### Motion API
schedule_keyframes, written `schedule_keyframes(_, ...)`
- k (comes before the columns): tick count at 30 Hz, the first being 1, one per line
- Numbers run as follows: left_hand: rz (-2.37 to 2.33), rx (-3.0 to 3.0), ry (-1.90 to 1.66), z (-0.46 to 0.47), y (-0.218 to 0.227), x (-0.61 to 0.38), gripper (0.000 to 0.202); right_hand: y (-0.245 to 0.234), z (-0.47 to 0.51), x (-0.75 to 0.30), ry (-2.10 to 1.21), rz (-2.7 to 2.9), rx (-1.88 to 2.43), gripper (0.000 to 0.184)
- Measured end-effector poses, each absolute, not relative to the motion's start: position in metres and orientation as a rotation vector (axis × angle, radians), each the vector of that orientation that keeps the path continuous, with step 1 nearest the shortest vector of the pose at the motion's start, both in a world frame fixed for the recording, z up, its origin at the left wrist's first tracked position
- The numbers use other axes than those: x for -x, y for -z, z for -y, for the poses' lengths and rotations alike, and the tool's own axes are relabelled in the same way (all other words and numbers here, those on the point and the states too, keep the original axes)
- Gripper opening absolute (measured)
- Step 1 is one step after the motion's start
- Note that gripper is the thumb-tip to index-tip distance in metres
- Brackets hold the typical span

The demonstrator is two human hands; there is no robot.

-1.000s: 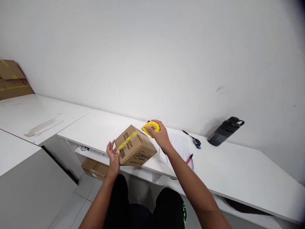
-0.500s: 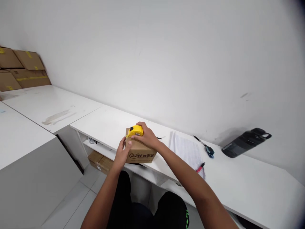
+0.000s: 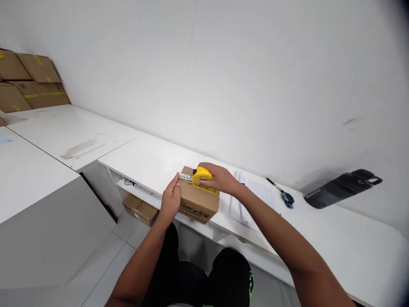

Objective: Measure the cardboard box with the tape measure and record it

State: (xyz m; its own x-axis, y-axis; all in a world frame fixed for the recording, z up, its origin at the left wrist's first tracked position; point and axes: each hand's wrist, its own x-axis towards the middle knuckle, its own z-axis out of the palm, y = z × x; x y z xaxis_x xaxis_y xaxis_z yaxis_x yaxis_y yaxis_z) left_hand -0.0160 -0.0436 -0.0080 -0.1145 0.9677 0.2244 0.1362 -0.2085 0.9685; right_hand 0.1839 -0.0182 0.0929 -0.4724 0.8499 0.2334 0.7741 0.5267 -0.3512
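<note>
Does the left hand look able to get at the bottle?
Probably not: the left hand touches the cardboard box under the tape measure, and the right forearm lies between that hand and the black water bottle.

The left hand point(image 3: 171, 198) and right hand point(image 3: 220, 177) are bare, and so are both forearms point(image 3: 137, 264). The trousers point(image 3: 228, 273) are black, with a jagged, bright green marking point(image 3: 251, 279) along the right leg's outer side. A grey sliver point(image 3: 180, 305) at the bottom edge is too small to identify.
</note>
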Motion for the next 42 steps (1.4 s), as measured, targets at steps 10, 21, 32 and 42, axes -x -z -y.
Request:
schedule_keyframes(10, -1.309, -1.444, -1.406, 0.036, 0.003, 0.015, 0.044, -0.066, 0.104, -0.268, -0.216, 2.067, 1.701, 0.038)
schedule_keyframes(21, -1.303, -1.359, -1.431, 0.036, 0.0, 0.015, 0.041, -0.063, 0.096, -0.257, -0.197, 1.985, 1.635, 0.046)
schedule_keyframes(32, -1.354, -1.459, -1.417, 0.026, -0.003, 0.017, 0.042, -0.087, 0.026, -0.14, -0.114, 2.274, 1.344, 0.043)
schedule_keyframes(42, -1.429, -1.661, -1.795, -0.002, 0.004, -0.032, 0.036, -0.048, 0.096, -0.165, -0.128, 1.69, 1.289, 0.059)
